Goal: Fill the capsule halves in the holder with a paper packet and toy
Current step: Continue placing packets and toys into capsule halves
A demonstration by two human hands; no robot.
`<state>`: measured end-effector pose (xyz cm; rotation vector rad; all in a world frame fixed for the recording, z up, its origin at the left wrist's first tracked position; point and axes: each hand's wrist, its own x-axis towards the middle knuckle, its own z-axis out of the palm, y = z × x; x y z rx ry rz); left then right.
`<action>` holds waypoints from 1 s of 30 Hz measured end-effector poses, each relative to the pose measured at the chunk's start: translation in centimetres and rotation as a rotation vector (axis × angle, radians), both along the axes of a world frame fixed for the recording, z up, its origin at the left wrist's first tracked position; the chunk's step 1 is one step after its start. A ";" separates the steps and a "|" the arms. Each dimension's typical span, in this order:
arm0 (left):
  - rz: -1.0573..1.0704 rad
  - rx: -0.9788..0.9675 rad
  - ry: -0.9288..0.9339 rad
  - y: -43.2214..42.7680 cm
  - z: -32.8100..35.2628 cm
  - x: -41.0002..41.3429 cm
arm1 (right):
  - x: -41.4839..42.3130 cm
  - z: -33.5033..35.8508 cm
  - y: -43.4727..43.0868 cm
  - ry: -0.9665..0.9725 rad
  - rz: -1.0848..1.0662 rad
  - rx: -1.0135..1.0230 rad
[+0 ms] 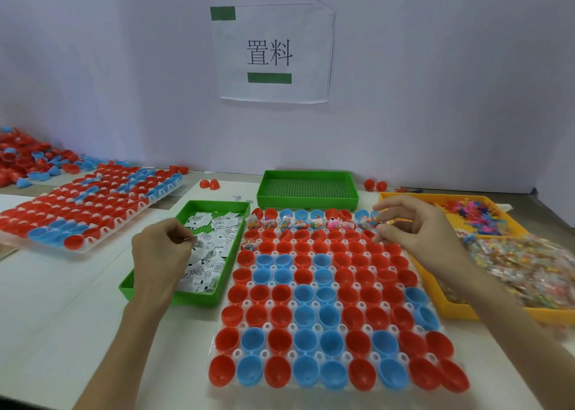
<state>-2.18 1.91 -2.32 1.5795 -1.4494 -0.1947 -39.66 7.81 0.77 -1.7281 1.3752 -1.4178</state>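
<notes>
A white holder (291, 332) in front of me carries rows of red and blue capsule halves (329, 285). Most halves in its far row hold clear-wrapped toys (315, 224). My left hand (161, 254) hovers over the green tray (214, 297) of white paper packets (214, 248), fingers curled; what they pinch is too small to tell. My right hand (413, 226) hangs over the holder's far right corner, fingertips pinching a small wrapped toy (371, 222).
A yellow tray (457, 311) of wrapped toys (522, 266) sits at the right. An empty green tray (308, 189) stands behind the holder. At the left lies a second holder (77, 210) of capsule halves, with a loose pile (28, 157) behind it. A paper sign (270, 52) hangs on the wall.
</notes>
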 end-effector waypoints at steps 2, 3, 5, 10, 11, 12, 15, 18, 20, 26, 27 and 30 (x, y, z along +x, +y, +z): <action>0.006 0.004 -0.001 0.0 0.1 -0.3 | 0.1 0.0 0.1 0.023 0.004 -0.005; 0.008 0.011 0.003 0.0 0.3 -0.5 | 0.2 0.0 0.2 0.039 0.002 -0.008; -0.008 0.036 0.016 0.4 0.7 -1.0 | 0.3 0.1 0.3 0.071 -0.008 -0.023; -0.161 0.058 0.149 3.3 3.2 -4.8 | 1.7 0.4 1.0 0.126 -0.004 -0.083; -0.229 0.061 0.203 4.1 3.8 -6.1 | 2.1 0.5 1.3 0.121 0.018 -0.087; -0.309 0.072 0.271 5.0 4.3 -7.4 | 2.5 0.6 1.5 0.101 0.047 -0.084; -0.521 0.140 0.488 7.4 5.1 -10.8 | 3.6 1.1 2.4 -0.011 0.160 -0.056; -0.615 0.185 0.540 9.2 5.0 -12.5 | 4.4 1.5 3.4 -0.065 0.268 -0.035; -0.635 0.205 0.462 10.0 4.8 -13.0 | 4.7 1.8 4.0 -0.080 0.327 -0.031; -0.589 0.272 0.299 11.8 4.2 -13.7 | 5.0 1.2 4.4 -0.044 0.409 -0.017; -0.588 0.284 0.279 12.0 4.2 -13.9 | 5.1 1.0 4.4 -0.035 0.416 -0.016; -0.581 0.279 0.203 12.4 4.1 -14.4 | 5.5 0.7 4.4 0.007 0.438 -0.025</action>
